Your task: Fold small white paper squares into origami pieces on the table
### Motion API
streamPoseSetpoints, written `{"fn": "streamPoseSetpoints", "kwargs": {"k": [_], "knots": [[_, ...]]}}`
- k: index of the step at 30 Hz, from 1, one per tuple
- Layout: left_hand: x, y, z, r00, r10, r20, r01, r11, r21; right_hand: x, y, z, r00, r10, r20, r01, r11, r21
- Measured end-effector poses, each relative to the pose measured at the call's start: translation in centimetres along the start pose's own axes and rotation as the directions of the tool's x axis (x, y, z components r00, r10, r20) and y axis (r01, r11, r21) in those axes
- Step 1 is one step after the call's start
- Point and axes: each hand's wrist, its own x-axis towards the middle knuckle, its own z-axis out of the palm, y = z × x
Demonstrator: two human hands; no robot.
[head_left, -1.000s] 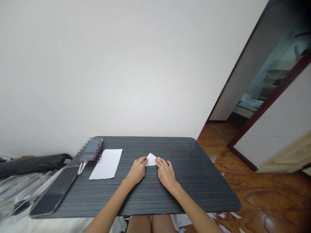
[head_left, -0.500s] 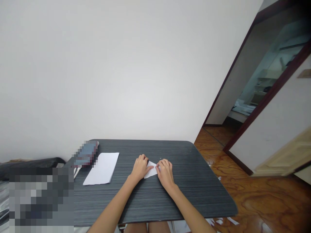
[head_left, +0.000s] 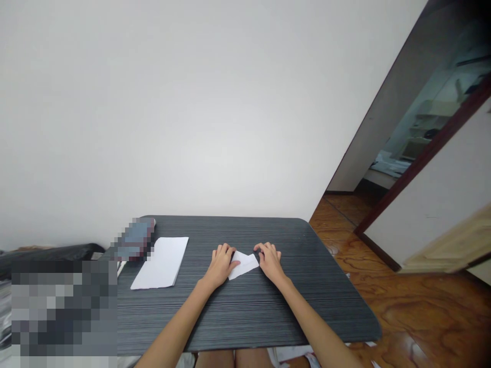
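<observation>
Resting my left hand (head_left: 220,266) on folded, pointed white paper (head_left: 246,263), I hold my right hand (head_left: 270,260) beside it — fingers apart on both.

Home, likely: wood-look floor (head_left: 425,301), dark-red door frame (head_left: 422,160), shelves (head_left: 437,108) beyond, table (head_left: 222,327) by wall (head_left: 230,102).

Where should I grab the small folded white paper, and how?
I'd pinch the right corner of the folded white paper between thumb and forefinger, coming from the right. The left hand's thumb lies over the left part, while that corner juts out toward the right hand.
</observation>
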Motion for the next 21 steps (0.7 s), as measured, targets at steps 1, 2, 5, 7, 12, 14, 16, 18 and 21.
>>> {"fn": "streamPoseSetpoints", "kwargs": {"k": [1,2,5,7,12,14,16,18,21], "knots": [[-0.1,0.1,0.0,1.0,0.002,-0.011,-0.002,1.0,-0.007,-0.1,0.0,-0.1,0.999,-0.03,0.026,0.029,0.999,0.039],[-0.2,0.2,0.0,1.0,0.006,-0.024,-0.006,1.0,-0.017,-0.1,-0.1,-0.1,0.997,-0.066,0.051,0.062,0.995,0.074],[-0.5,0.3,0.0,0.998,0.039,-0.051,-0.042,0.996,-0.073,-0.3,-0.3,-0.1,0.981,-0.159,0.108,0.144,0.981,0.133],[-0.6,0.2,0.0,0.997,0.054,-0.064,-0.063,0.987,-0.146,-0.1,-0.5,-0.1,0.972,-0.194,0.132,0.171,0.971,0.167],[-0.7,-0.4,-0.5,0.997,0.045,-0.066,-0.067,0.921,-0.383,1.3,-1.3,-0.7,0.972,-0.204,0.116,0.153,0.925,0.347],[-0.7,-0.5,-1.1,0.988,0.083,-0.132,-0.124,0.93,-0.345,1.4,-1.7,-1.4,0.967,-0.251,0.047,0.222,0.916,0.334],[-0.7,-0.4,-1.6,0.966,0.159,-0.202,-0.201,0.957,-0.21,1.0,-2.1,-1.9,0.936,-0.351,-0.023,0.347,0.909,0.232],[-0.9,-0.3,-1.9,0.95,0.244,-0.197,-0.26,0.964,-0.062,0.4,-2.3,-2.2,0.889,-0.458,-0.025,0.457,0.881,0.118],[-1.2,-0.2,-1.8,0.945,0.312,-0.099,-0.31,0.95,0.037,-0.5,-2.1,-2.1,0.817,-0.571,0.074,0.572,0.82,0.013]]}}
